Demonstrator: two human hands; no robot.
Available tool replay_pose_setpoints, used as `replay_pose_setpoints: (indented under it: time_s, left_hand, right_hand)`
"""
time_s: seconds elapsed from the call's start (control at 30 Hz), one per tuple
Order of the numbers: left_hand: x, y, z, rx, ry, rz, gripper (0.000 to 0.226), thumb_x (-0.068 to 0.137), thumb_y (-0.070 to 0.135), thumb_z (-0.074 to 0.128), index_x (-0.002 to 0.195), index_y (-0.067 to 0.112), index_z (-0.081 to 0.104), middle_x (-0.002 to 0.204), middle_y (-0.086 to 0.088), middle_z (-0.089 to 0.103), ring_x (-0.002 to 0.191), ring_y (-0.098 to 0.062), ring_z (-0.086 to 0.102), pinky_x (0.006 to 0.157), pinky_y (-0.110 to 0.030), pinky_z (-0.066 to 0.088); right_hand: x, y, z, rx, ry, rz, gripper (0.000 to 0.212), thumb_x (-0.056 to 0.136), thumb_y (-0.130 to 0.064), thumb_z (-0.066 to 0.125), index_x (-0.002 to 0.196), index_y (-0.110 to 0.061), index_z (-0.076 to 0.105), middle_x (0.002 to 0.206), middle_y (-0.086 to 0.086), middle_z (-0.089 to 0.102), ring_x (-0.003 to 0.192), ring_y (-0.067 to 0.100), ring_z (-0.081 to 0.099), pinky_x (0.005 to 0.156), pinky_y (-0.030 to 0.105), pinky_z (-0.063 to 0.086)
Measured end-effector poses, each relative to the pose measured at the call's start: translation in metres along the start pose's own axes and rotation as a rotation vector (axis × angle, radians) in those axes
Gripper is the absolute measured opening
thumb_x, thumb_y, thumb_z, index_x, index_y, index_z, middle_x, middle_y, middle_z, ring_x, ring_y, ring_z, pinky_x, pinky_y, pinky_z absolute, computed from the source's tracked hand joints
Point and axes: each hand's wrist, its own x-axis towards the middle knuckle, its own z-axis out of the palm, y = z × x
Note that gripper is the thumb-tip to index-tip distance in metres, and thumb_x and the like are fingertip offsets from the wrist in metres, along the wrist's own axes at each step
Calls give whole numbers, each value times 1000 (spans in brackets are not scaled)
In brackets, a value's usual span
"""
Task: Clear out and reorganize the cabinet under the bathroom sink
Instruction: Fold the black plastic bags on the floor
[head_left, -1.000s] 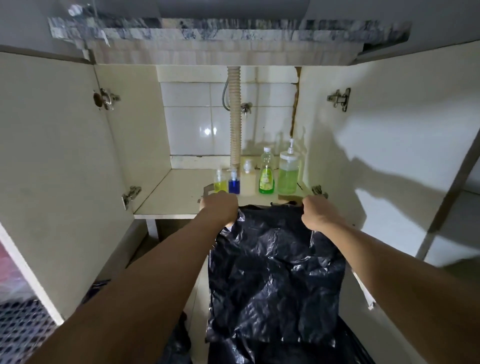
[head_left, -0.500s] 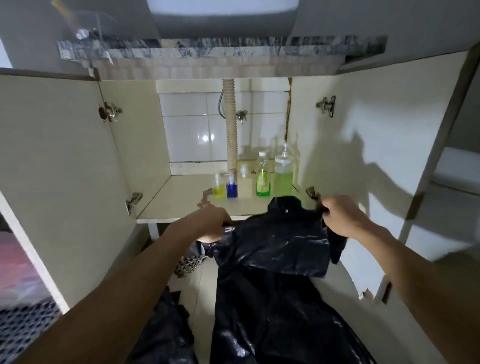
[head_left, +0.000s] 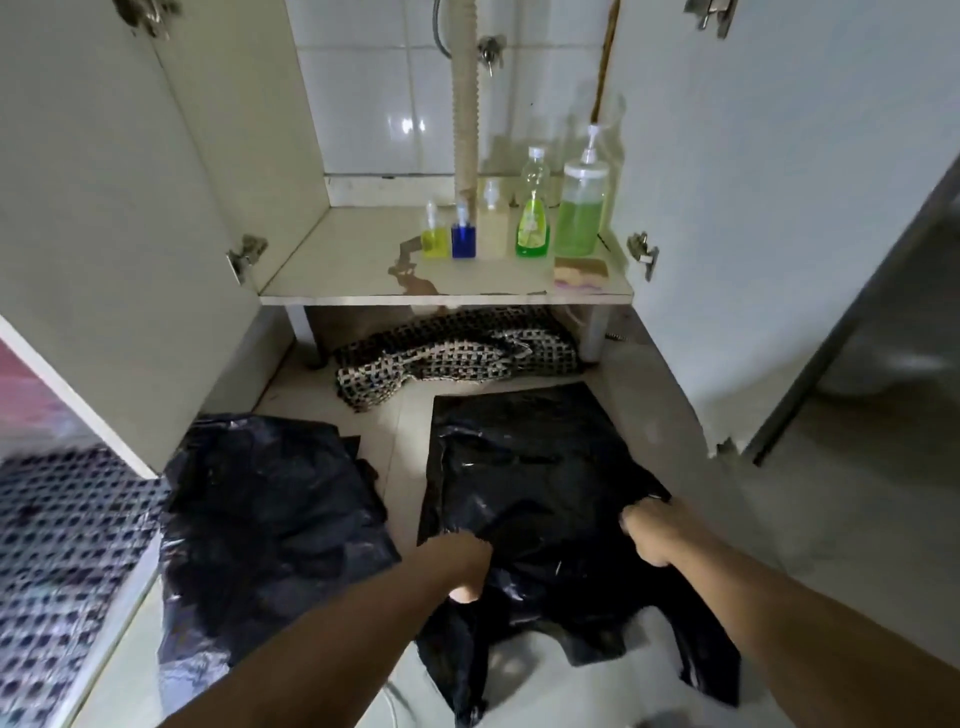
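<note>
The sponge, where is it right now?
In the head view, the sponge lies at the front right corner of the cabinet shelf, just in front of the big pump bottle of green liquid.

Home bathroom, under-sink cabinet (head_left: 441, 270). Evidence: white glazed wall tiles (head_left: 374, 93) behind, corrugated drain hose (head_left: 465, 104) dropping to the cabinet floor, shutoff valve (head_left: 488, 52) beside it. Both doors open on hinges. Along the shelf's back right: small yellow bottle (head_left: 435, 236), blue bottle (head_left: 463, 234), green dish soap bottle (head_left: 533, 218), green pump dispenser (head_left: 581, 208); sponge (head_left: 581, 271) at the front right corner. Tiled floor (head_left: 779, 519) below.
</note>
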Motion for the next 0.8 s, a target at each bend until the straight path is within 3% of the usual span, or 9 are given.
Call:
replay_pose_setpoints:
  time_s: [0.07,0.13,0.27,0.37,0.43,0.53,0.67,0.73,0.8]
  left_hand:
    - [5,9,18,-40,-47,-3,43,89,7,52,131,1,45,130,-24,51,118,-38,54,92,-41,48]
    - [8,15,23,-97,-78,-16,41,86,9,51,126,2,49,126,-22,55,114,-36,57,88,-38,50]
    - [9,16,15,-109,-172,-43,45,83,30,62,121,7,59,123,-13,62,110,-31,60,89,-36,51]
    - [7,12,9,-82,-237,-52,67,81,54,63,132,12,53,135,-9,54,121,-33,53,101,-41,45]
    - [2,4,-6,-125,-192,-57,70,84,57,59,136,12,50,138,-9,51,124,-33,50,101,-37,43]
    - [-16,-23,-45,-164,-41,-69,58,89,44,59,135,10,50,137,-11,53,122,-31,51,96,-33,43]
    - [-50,-83,-103,-160,149,-168,54,91,34,61,135,6,50,136,-10,53,123,-30,50,96,-33,43]
    - [-72,-112,-120,-146,236,-202,51,92,30,61,135,5,50,136,-11,54,121,-29,52,82,-22,47]
    - [-92,-134,-123,-133,256,-233,45,92,29,60,131,7,53,131,-10,57,107,-28,58,46,-9,43]
  right_hand:
    - [2,-1,8,-30,-87,0,40,88,2,40,122,-15,53,127,10,52,117,32,51,105,40,36]
    - [3,-2,10,-38,-134,17,38,86,4,40,118,-14,53,124,9,52,116,30,50,109,43,31]
    - [0,-5,4,-40,-140,35,29,86,6,40,101,-15,53,91,3,53,95,27,53,105,43,33]
    - [-9,-22,-14,16,-152,26,35,90,3,39,120,-10,52,121,9,54,113,31,52,107,42,32]
    - [-12,-38,-32,93,-113,18,39,90,-1,41,127,-10,51,131,11,50,121,33,49,105,40,35]
    - [-6,-69,-66,229,-40,-63,35,88,-8,49,121,-9,59,125,13,59,108,31,61,96,37,50]
    - [0,-132,-118,461,96,-266,33,87,-11,55,117,-1,63,120,19,64,110,33,62,95,37,51]
    - [-1,-171,-136,565,222,-390,26,86,-11,56,109,-8,69,114,11,69,106,26,64,91,29,51]
    - [-1,-207,-144,625,325,-456,23,87,-11,55,103,-14,71,109,7,70,100,23,65,83,24,49]
